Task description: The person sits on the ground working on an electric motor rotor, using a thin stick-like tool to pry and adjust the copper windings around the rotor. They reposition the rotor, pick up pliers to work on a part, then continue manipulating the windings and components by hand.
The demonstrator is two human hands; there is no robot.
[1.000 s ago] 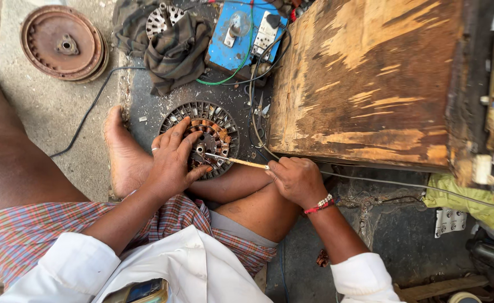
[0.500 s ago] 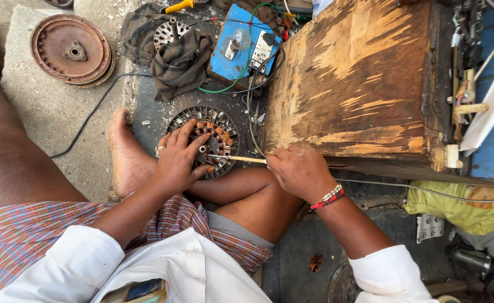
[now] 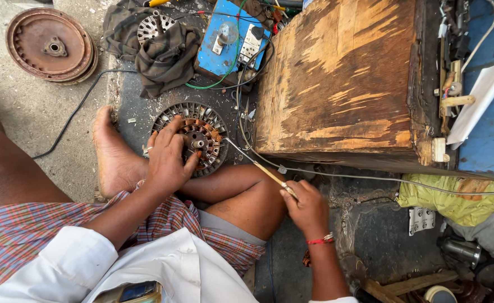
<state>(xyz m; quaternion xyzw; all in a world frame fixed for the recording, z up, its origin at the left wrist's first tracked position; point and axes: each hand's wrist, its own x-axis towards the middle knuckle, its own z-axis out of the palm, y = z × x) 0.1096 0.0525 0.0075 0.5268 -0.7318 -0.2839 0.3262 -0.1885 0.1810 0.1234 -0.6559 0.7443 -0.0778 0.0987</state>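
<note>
Floor-level repair workshop, motor stator [image 3: 193, 137], rusty disc [image 3: 51, 45], worn wooden box [image 3: 342, 78]
</note>
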